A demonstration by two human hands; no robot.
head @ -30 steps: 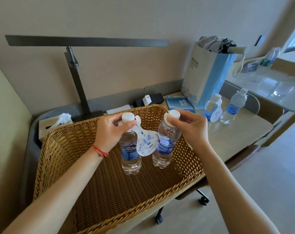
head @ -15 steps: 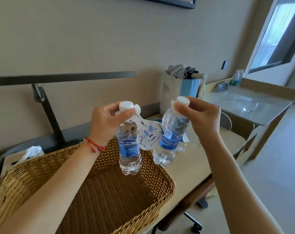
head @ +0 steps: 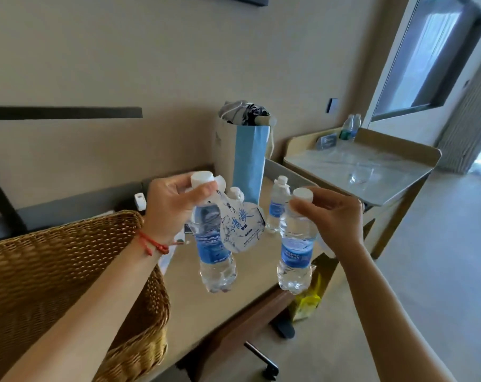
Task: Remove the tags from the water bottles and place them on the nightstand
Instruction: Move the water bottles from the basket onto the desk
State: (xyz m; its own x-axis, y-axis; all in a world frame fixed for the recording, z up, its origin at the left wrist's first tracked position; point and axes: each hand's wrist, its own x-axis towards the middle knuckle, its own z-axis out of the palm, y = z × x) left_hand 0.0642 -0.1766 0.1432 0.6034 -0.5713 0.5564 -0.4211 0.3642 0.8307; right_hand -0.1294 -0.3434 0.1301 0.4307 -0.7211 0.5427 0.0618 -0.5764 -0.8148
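My left hand (head: pixel 170 205) grips a small blue-labelled water bottle (head: pixel 213 249) by its white cap, held in the air above the desk. A white printed paper tag (head: pixel 242 230) hangs from that bottle's neck. My right hand (head: pixel 333 216) pinches the neck of a second water bottle (head: pixel 296 252), also hanging above the desk; whether a tag hangs on it is hidden by my hand. Two more bottles stand on the desk behind: one (head: pixel 277 208) in the open, one (head: pixel 235 193) mostly hidden behind the tag.
A woven wicker basket (head: pixel 54 271) fills the lower left on the desk (head: pixel 206 307). A blue and white paper bag (head: pixel 247 158) stands at the back. To the right is a marble-topped counter (head: pixel 363 166) with a glass and two bottles. A chair base shows below the desk.
Both hands have carried the bottles out of the basket and rightward over the desk, and the bottles are now farther apart. My view has swung to the right.
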